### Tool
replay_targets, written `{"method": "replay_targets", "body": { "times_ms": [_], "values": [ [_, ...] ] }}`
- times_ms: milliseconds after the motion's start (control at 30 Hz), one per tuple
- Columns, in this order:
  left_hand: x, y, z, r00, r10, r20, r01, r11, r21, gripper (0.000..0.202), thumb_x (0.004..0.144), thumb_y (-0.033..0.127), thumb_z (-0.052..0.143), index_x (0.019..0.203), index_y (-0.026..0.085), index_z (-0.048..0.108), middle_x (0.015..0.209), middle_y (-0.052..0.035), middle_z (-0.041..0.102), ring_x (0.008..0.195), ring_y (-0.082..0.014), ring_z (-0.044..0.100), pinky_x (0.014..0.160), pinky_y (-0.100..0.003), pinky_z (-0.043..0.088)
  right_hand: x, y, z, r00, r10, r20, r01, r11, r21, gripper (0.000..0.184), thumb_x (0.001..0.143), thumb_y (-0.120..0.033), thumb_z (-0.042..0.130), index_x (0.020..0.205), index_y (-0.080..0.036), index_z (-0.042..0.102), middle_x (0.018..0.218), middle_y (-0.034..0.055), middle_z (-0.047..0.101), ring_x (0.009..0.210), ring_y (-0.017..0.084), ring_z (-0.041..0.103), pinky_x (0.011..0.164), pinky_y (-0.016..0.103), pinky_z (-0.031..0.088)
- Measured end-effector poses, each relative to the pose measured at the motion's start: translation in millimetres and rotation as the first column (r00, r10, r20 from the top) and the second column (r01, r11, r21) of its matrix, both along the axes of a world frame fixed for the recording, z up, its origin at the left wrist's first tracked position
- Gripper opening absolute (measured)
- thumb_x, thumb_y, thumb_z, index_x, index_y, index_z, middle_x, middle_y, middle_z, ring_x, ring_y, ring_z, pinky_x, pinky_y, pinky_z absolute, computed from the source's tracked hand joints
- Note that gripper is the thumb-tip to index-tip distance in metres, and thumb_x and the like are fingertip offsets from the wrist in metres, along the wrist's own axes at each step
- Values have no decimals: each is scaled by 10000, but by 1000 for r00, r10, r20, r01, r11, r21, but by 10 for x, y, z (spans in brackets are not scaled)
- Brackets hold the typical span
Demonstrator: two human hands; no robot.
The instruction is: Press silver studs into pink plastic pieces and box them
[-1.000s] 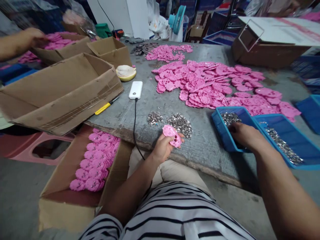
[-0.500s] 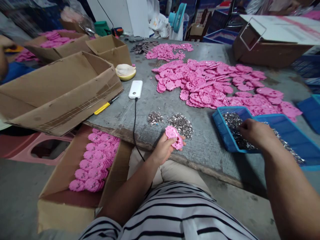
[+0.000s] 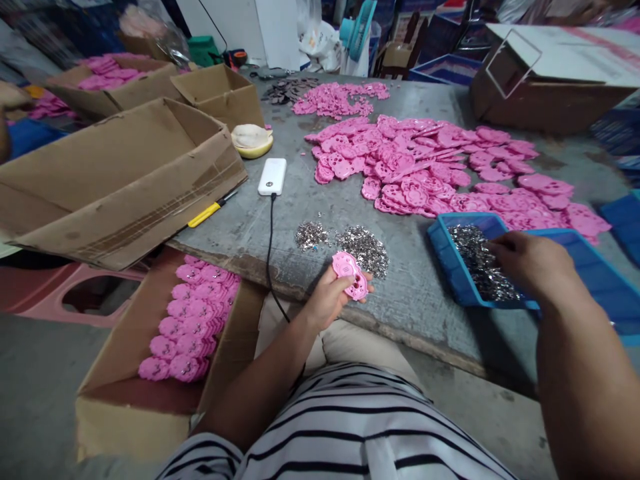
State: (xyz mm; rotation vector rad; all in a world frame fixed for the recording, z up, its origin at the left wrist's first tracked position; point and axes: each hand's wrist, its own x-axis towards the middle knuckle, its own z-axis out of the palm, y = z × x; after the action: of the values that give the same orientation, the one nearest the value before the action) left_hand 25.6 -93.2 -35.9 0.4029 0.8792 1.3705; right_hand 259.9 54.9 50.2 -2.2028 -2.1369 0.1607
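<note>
My left hand (image 3: 327,297) grips a pink plastic piece (image 3: 345,265) with holes in it, thumb on top, just over the table's front edge. Right behind it lie a larger heap of small shiny metal parts (image 3: 364,245) and a smaller metal heap (image 3: 311,235). Over at the right, my right hand (image 3: 525,260) dips into a blue bin (image 3: 444,257) filled with small metal parts (image 3: 475,257). Its fingers are pinched together; whatever lies between the fingertips is too small to make out.
A wide pile of pink pieces (image 3: 400,160) spreads across the table. To the left are a white power bank (image 3: 273,176) with a black cable, a yellow-handled screwdriver (image 3: 205,213) and a long cardboard box (image 3: 120,180). Below, an open carton (image 3: 125,427) holds stacked pink pieces.
My right hand has shifted slightly to the right within the blue bin of metal parts. The left hand still holds the pink piece in nearly the same place.
</note>
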Motion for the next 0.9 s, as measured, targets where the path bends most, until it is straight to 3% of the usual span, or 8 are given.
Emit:
{"method": "replay_targets", "body": {
  "times_ms": [67,167,233,333,433,567,767,900],
  "values": [
    [2,-3,16,1000,7,0,-7,1000,-2,376,650,281,686,956,174,495,824,-69,693,771,-243,682,556,-273,447,-135,-106,83,934,-91,-347,80,996,-47,153,785,-136,595,647,-197,565,538,17,560,521,141,477,567,290,372],
    [22,-11,36,999,45,-11,-45,999,-1,383,636,298,703,937,173,502,773,-45,679,692,-207,668,529,-258,439,-420,-315,26,571,-29,-821,-83,992,-93,165,676,-269,729,635,-199,585,519,-16,539,492,122,480,533,279,405],
    [50,-17,36,993,110,-51,-111,994,-7,415,613,293,733,937,180,500,747,-21,667,636,-177,649,509,-243,431,-639,-463,-125,320,-37,-947,-263,957,-126,306,546,-405,819,646,-196,620,542,-18,552,465,108,471,478,268,398],
    [98,-24,19,973,192,-131,-195,981,-11,456,568,254,767,932,185,502,719,8,651,580,-141,622,482,-224,420,-928,-650,-392,160,-155,-975,-440,873,-211,413,474,-493,852,652,-184,643,547,-11,575,432,94,465,420,247,365],
    [121,-21,6,966,216,-138,-220,975,-10,477,540,241,775,931,184,507,698,26,635,553,-126,607,459,-215,419,-1083,-754,-568,132,-189,-973,-478,848,-229,429,487,-515,845,657,-181,638,520,-22,578,421,88,472,412,233,364],
    [121,-17,21,963,235,-135,-241,970,-28,505,524,246,793,933,180,505,691,42,622,522,-110,596,442,-203,413,-1097,-765,-654,183,-92,-979,-488,856,-172,383,565,-500,801,684,-183,621,534,-32,580,435,85,481,438,230,386],
    [156,0,28,945,279,-173,-289,956,-39,468,525,226,790,895,177,507,664,57,608,491,-89,582,417,-178,393,-1045,-745,-689,358,229,-905,-529,848,5,157,734,-349,642,719,-194,618,626,-1,620,506,116,523,519,262,417],
    [185,26,31,933,296,-202,-320,943,-96,463,488,191,797,855,176,515,632,66,592,453,-72,553,397,-165,366,-1060,-759,-661,439,473,-764,-594,791,148,83,766,-230,576,700,-211,623,653,12,648,593,144,561,595,276,428]
  ]
}}
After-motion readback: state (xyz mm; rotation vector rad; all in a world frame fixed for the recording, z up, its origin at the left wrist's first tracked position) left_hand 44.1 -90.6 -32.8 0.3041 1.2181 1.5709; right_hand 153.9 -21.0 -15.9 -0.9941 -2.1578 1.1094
